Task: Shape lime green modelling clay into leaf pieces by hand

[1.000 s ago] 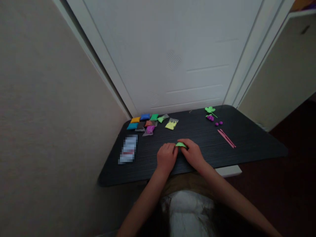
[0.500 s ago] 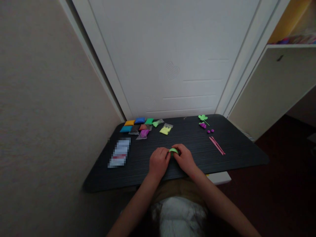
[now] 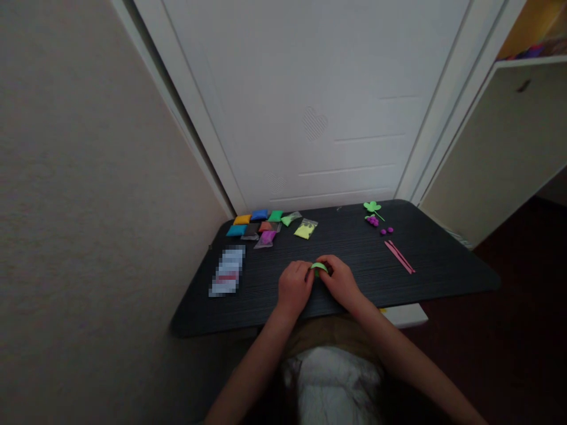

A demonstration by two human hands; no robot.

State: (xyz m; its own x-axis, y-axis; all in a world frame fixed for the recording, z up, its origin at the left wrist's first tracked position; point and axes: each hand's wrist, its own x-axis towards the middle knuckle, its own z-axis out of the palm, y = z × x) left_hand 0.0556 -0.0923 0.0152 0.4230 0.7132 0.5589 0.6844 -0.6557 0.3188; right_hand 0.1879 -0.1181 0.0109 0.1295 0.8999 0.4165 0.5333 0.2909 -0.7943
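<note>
Both my hands meet over the near middle of a dark table (image 3: 434, 265). My left hand (image 3: 295, 288) and my right hand (image 3: 340, 282) are closed, fingertips pinching a small flat piece of green clay (image 3: 319, 267) between them. The clay sits just above the tabletop; most of it is hidden by my fingers.
Several small bags of coloured clay (image 3: 266, 226) lie at the far left, with a yellow bag (image 3: 306, 229) beside them. A green clay leaf with purple balls (image 3: 373, 213) sits far right, pink sticks (image 3: 400, 256) nearer. A blurred sheet (image 3: 228, 270) lies left. A white door stands behind.
My hands have kept pinching the green clay, and their fingers have shifted a little around it. The view itself has swung slightly; nothing else on the table has moved.
</note>
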